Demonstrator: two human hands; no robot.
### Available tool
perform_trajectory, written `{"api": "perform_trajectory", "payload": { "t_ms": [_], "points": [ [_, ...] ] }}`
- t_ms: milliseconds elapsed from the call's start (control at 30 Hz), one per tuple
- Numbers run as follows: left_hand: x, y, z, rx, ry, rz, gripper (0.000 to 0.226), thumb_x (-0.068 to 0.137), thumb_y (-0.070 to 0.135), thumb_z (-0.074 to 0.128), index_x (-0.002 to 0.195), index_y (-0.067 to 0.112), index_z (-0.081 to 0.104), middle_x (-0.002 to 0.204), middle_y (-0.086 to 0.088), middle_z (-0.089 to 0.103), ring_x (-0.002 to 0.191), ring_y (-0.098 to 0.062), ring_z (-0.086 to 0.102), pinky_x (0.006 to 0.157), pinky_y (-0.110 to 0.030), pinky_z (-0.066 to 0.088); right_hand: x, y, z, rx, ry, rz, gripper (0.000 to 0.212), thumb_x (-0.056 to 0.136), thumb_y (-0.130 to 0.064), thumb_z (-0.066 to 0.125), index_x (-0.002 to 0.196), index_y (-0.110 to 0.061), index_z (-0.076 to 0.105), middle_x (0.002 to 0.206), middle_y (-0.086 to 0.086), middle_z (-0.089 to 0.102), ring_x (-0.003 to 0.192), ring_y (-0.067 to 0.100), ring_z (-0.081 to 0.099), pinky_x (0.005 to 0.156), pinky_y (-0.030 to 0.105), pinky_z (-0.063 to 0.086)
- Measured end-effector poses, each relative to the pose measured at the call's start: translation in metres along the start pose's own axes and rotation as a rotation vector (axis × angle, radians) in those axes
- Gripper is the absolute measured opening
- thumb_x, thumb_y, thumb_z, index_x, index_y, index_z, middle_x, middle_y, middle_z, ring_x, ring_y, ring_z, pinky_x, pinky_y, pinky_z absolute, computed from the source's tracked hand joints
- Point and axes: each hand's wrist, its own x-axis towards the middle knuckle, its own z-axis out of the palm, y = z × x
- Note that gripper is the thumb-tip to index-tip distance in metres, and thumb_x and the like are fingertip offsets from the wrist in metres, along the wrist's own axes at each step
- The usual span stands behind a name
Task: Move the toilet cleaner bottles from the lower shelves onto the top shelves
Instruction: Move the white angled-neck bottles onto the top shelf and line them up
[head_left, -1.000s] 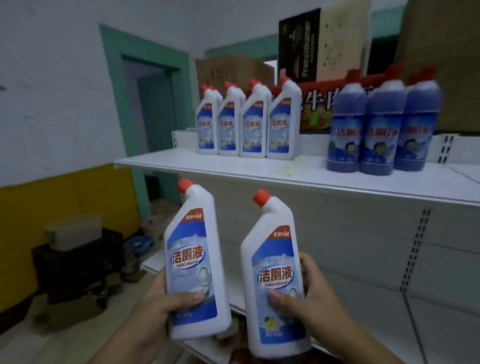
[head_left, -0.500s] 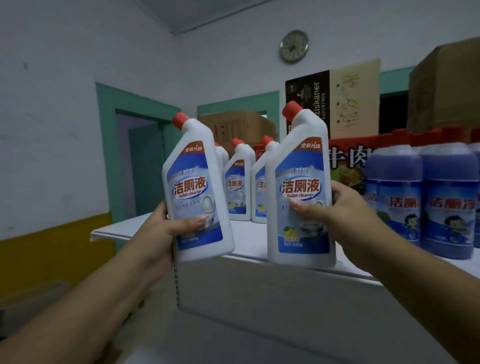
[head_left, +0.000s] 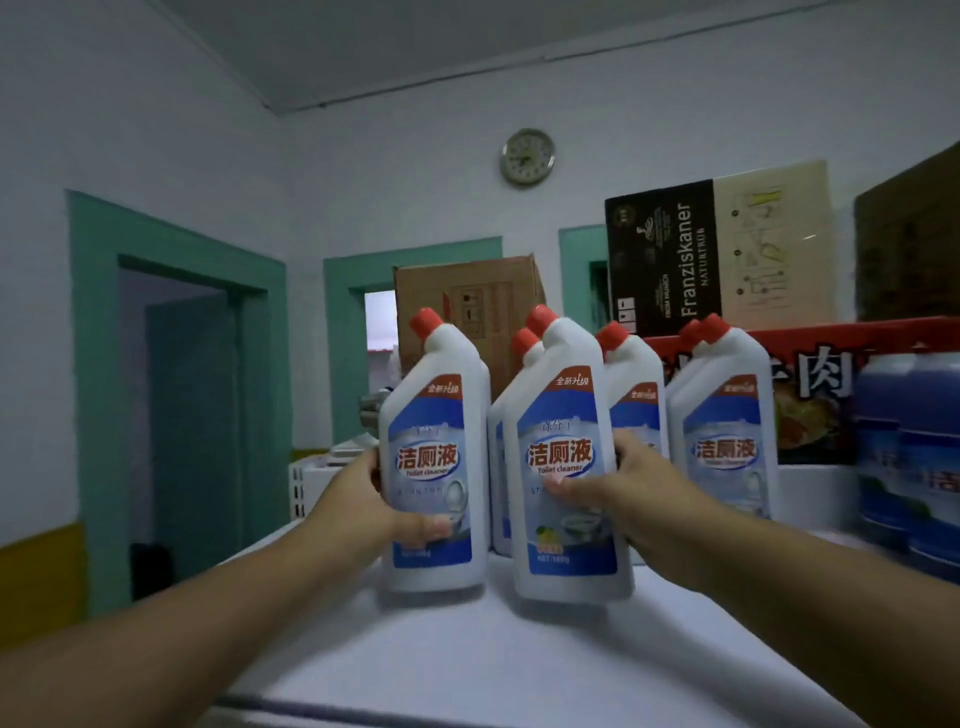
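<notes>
Two white toilet cleaner bottles (head_left: 563, 415) stand upright on the top shelf (head_left: 467, 660), at the lower centre of the frame. The left hand (head_left: 358, 501) holds the left bottle (head_left: 436, 447) and the right hand (head_left: 641, 496) the right bottle (head_left: 561, 535); each thumb (head_left: 422, 526) lies across the front of its bottle, while the fingers (head_left: 626, 444) curl round the bottle's outer side.

Two held bottles (head_left: 434, 467) (head_left: 566, 467) side by side on shelf (head_left: 467, 665), bottle row (head_left: 722, 431) behind
</notes>
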Motion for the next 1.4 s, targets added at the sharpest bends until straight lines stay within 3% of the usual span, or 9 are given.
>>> {"api": "perform_trajectory", "payload": {
  "t_ms": [233,400,467,567,700,933,1067,1133,1400],
  "points": [
    [0.045,-0.046,0.002,-0.012,-0.015,0.045,0.064,0.06,0.014,0.084,0.109,0.031,0.046,0.104,0.012,0.054,0.092,-0.009,0.054,0.076,-0.027,0.052,0.014,0.022,0.03,-0.121,0.109,-0.008,0.051,0.063,-0.028,0.074,0.108,-0.035,0.052,0.111,-0.009,0.063,0.107,0.018,0.059,0.098,0.054,0.046],
    [0.06,-0.054,-0.003,-0.06,-0.132,0.005,0.09,0.052,0.001,0.087,0.124,0.031,0.041,0.123,0.007,0.053,0.112,-0.019,0.053,0.096,-0.045,0.049,0.009,0.024,0.023,-0.526,0.078,0.007,0.047,0.058,-0.049,0.065,0.1,-0.047,0.044,0.099,-0.025,0.057,0.099,0.004,0.056,0.095,0.036,0.052],
    [0.066,-0.051,-0.004,-0.063,-0.217,-0.031,0.096,0.05,-0.006,0.086,0.125,0.034,0.04,0.116,0.004,0.061,0.105,-0.021,0.058,0.089,-0.044,0.053,0.006,0.023,0.02,-0.701,0.024,0.059,0.041,0.065,-0.052,0.067,0.095,-0.05,0.039,0.095,-0.03,0.052,0.094,0.0,0.054,0.094,0.028,0.05],
    [0.069,-0.051,-0.003,-0.102,-0.276,-0.037,0.098,0.051,-0.012,0.083,0.125,0.035,0.039,0.109,0.005,0.064,0.098,-0.019,0.061,0.075,-0.034,0.055,0.009,0.022,0.017,-0.914,-0.036,0.097,0.046,0.072,-0.058,0.061,0.111,-0.044,0.043,0.102,-0.025,0.053,0.094,-0.001,0.053,0.09,0.021,0.048],
    [0.071,-0.055,0.0,-0.165,-0.31,-0.031,0.1,0.046,-0.009,0.084,0.126,0.035,0.041,0.112,0.002,0.066,0.103,-0.022,0.063,0.085,-0.042,0.056,0.021,0.021,0.016,-1.187,-0.097,0.093,0.059,0.08,-0.063,0.047,0.128,-0.028,0.042,0.121,-0.01,0.057,0.099,0.006,0.054,0.09,0.021,0.048],
    [0.067,-0.055,-0.004,-0.177,-0.363,-0.022,0.097,0.04,0.003,0.087,0.121,0.035,0.044,0.112,0.001,0.068,0.102,-0.021,0.066,0.082,-0.037,0.057,0.02,0.033,0.011,-1.181,-0.127,0.059,0.077,0.062,-0.076,0.028,0.123,-0.032,0.046,0.12,-0.013,0.06,0.092,0.004,0.053,0.086,0.021,0.049],
    [0.076,-0.054,-0.007,-0.115,-0.429,-0.02,0.118,0.016,0.029,0.096,0.122,0.037,0.045,0.115,0.002,0.069,0.106,-0.022,0.066,0.092,-0.044,0.054,0.02,0.037,0.006,-0.982,-0.086,-0.004,0.071,0.061,-0.072,0.047,0.123,-0.038,0.043,0.114,-0.025,0.052,0.097,0.0,0.05,0.089,0.019,0.046],
    [0.078,-0.058,-0.006,-0.098,-0.411,0.011,0.117,0.013,0.036,0.095,0.12,0.037,0.046,0.111,0.004,0.07,0.103,-0.018,0.067,0.086,-0.036,0.057,0.021,0.039,0.005,-0.95,-0.094,-0.019,0.064,0.068,-0.065,0.057,0.125,-0.04,0.041,0.112,-0.027,0.049,0.1,-0.001,0.047,0.094,0.021,0.045],
    [0.081,-0.07,-0.006,-0.069,-0.443,0.045,0.118,0.013,0.046,0.093,0.12,0.034,0.045,0.109,0.005,0.07,0.1,-0.013,0.068,0.077,-0.024,0.057,0.025,0.044,0.006,-0.97,-0.127,-0.014,0.059,0.079,-0.058,0.055,0.131,-0.039,0.036,0.132,-0.023,0.05,0.104,-0.002,0.043,0.097,0.019,0.042]
  ]
}}
